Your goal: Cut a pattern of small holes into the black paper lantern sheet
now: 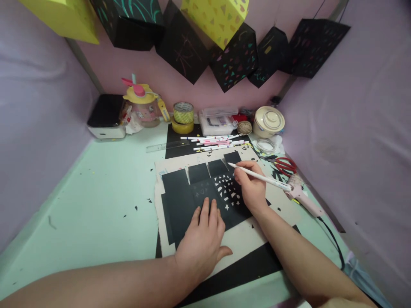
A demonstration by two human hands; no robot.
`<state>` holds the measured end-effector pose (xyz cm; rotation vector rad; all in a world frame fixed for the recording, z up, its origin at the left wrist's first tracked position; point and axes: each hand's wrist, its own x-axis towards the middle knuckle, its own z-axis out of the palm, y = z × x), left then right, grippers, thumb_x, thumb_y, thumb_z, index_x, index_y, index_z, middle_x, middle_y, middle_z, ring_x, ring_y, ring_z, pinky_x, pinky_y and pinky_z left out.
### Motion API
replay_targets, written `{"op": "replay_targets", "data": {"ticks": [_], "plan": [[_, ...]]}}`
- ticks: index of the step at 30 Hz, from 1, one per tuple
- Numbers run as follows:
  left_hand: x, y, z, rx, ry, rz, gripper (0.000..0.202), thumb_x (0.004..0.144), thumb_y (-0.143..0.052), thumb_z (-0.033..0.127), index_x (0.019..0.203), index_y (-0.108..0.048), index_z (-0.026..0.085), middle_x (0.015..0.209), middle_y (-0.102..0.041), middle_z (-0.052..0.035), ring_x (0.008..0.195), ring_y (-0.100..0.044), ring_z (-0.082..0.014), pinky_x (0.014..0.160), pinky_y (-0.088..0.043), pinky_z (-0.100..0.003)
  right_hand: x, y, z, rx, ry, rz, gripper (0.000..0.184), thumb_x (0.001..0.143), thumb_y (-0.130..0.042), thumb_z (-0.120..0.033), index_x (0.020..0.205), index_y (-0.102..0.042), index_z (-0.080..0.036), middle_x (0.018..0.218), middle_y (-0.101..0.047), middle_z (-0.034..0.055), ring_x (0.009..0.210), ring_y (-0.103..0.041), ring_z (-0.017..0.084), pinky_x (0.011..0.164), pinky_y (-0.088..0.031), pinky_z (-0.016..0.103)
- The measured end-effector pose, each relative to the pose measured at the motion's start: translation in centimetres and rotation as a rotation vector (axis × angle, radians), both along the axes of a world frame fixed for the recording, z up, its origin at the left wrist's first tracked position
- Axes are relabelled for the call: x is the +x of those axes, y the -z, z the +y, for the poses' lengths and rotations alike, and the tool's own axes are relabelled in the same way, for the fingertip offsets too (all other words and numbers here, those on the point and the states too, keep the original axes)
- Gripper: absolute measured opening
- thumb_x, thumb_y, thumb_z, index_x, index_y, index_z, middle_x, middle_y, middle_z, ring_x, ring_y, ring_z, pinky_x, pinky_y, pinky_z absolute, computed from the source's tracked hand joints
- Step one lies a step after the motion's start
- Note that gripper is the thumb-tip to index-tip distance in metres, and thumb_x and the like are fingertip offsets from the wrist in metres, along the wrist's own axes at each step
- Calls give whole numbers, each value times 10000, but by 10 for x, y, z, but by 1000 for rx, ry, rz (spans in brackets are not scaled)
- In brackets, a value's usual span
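Observation:
A black card sheet (pixel 176 192) with slits and flaps along its far edge lies on a pale board (pixel 244 239). Small star, triangle and other shapes are cut through one panel, and faint outlines mark the panel beside it. My left hand (pixel 205 237) lies flat on the sheet, fingers stretched over its near part. Between the thumb and fingers of my right hand (pixel 252 188) is a slim white pen (pixel 263 176). Its pointed tip is over the far flaps; I cannot tell whether it touches them.
Behind the board lie several white pens (pixel 212 143) and a clear ruler (pixel 167 146). Tape rolls (pixel 183 117), a plastic box (pixel 218 122) and a lidded jar (pixel 144 107) stand at the back. Red-handled scissors (pixel 285 166) and a corded glue gun (pixel 303 196) lie right. Paper boxes (pixel 234 55) hang above.

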<state>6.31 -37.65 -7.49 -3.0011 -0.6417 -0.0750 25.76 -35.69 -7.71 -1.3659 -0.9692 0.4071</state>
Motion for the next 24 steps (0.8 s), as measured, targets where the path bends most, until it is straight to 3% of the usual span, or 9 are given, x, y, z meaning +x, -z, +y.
{"op": "replay_targets", "data": {"ticks": [4,7,13,24], "plan": [[1,-1,1,-13,2,-1,764,824,-526,683,1255,-611,57,1403,-468,-254,1309,-429,-435,984,-464,-503,-6,-2,-2,-109,-143,73,60,836,-627,-273,826,-619,-214,649,-610,-25,569,-532,119,537,-410,248],[2,-2,1,-13,11,-8,765,819,-529,688,1240,-618,56,1389,-486,-256,1296,-443,-440,997,-446,-516,-12,-3,-1,-206,-250,-29,165,848,-580,-255,691,-574,-206,573,-576,-33,542,-521,120,538,-405,252],[1,-3,0,-11,-6,-17,747,805,-531,704,1229,-627,97,1376,-518,-224,1292,-454,-431,1001,-435,-519,-15,2,3,-318,-235,-246,127,742,-559,-131,678,-494,-220,605,-551,-48,548,-492,123,534,-378,254],[2,-1,-2,-44,-22,-8,757,805,-531,704,1243,-617,93,1403,-484,-234,1296,-429,-464,1010,-421,-527,-14,2,2,-355,-250,-340,188,794,-551,-191,631,-463,-222,605,-560,-32,590,-518,139,574,-383,273]]}}
